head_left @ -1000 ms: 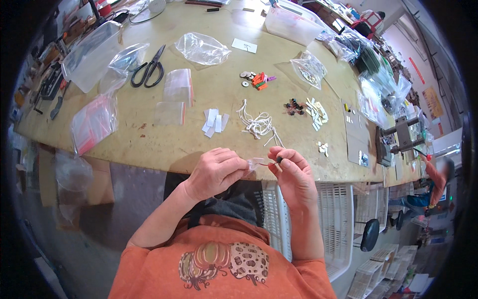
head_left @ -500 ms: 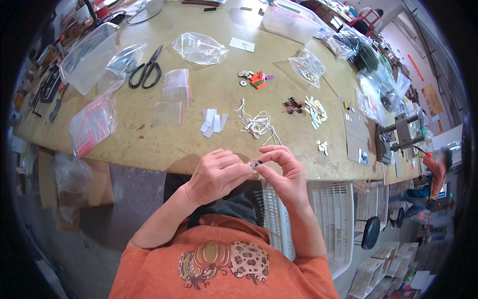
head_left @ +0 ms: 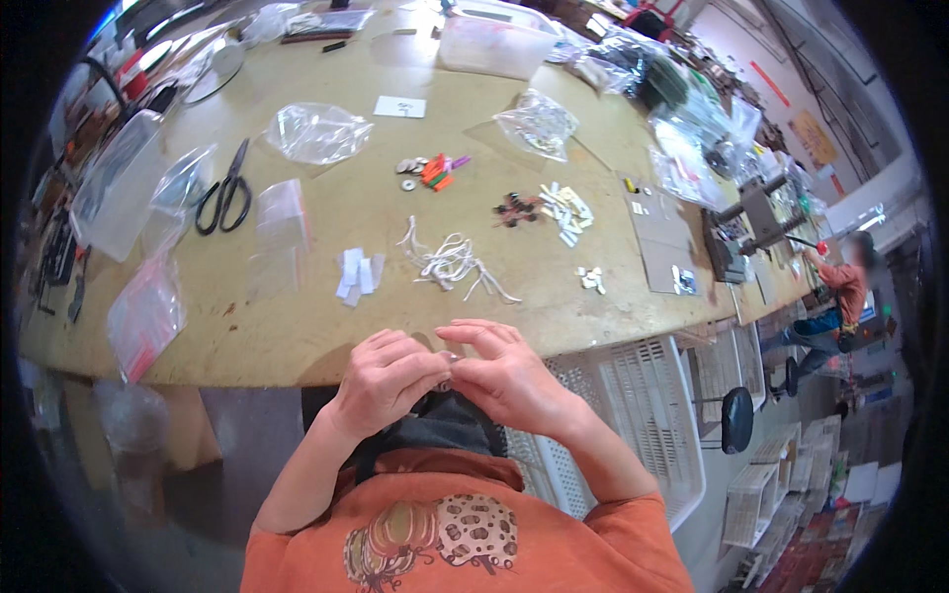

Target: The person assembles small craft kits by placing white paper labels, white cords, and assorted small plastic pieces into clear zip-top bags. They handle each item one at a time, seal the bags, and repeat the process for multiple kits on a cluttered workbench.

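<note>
My left hand (head_left: 384, 383) and my right hand (head_left: 504, 374) meet at the near edge of the wooden table (head_left: 316, 326), fingertips pressed together around a tiny pale part (head_left: 447, 358) that is mostly hidden. Both hands pinch it close to my chest. On the table just beyond them lies a bundle of white cords (head_left: 453, 265). To its left lie a few small white strips (head_left: 356, 275).
Black scissors (head_left: 225, 190), several clear plastic bags (head_left: 314, 130), a red-tinted bag (head_left: 144, 314), coloured small parts (head_left: 433, 170), dark pieces (head_left: 514, 208) and clear tubs (head_left: 492, 42) lie across the table. A white slatted crate (head_left: 633, 395) stands at my right. Another person (head_left: 840, 296) sits far right.
My hands, slightly apart a second ago, have closed together and drawn a little toward my chest, both pinching the small part.
</note>
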The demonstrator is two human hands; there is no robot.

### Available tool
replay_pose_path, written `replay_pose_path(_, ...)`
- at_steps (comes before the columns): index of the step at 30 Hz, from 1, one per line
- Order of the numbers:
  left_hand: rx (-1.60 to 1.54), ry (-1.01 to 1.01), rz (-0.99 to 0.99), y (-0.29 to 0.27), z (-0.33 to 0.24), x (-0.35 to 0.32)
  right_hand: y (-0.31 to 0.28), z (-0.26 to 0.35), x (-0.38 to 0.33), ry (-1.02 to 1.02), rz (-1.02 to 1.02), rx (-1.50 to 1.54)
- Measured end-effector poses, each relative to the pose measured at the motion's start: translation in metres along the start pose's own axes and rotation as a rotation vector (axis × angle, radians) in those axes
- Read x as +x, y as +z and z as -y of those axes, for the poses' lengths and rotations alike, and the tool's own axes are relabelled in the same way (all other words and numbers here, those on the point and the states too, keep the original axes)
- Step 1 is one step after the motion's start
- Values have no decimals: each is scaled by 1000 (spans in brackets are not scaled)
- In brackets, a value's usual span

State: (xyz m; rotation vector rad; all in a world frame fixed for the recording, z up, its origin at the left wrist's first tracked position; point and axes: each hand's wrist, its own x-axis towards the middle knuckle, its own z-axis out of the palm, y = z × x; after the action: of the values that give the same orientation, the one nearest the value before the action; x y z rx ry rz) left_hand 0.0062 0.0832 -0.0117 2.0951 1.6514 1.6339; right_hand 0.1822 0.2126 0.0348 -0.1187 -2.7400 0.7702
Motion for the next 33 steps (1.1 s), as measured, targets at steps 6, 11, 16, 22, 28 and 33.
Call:
replay_pose_path(6,-129,-45,56,6,4,10,-27,-16,-5,125,-66,218)
replay_pose_path(11,-142,-153,98,10,10,5,-52,-119,-11,565,-420,-141)
replay_pose_path(16,-153,-148,69,13,12,6,-77,-198,-6,744,-405,-360)
replay_pose_path(22,-116,-128,87,13,13,5,-73,-202,3,760,-307,-286)
replay_pose_path(28,-95,-87,83,16,16,3,-69,-193,7,649,-227,-175)
replay_pose_path(33,-105,-92,73,16,15,3,-67,-189,7,678,-223,-132)
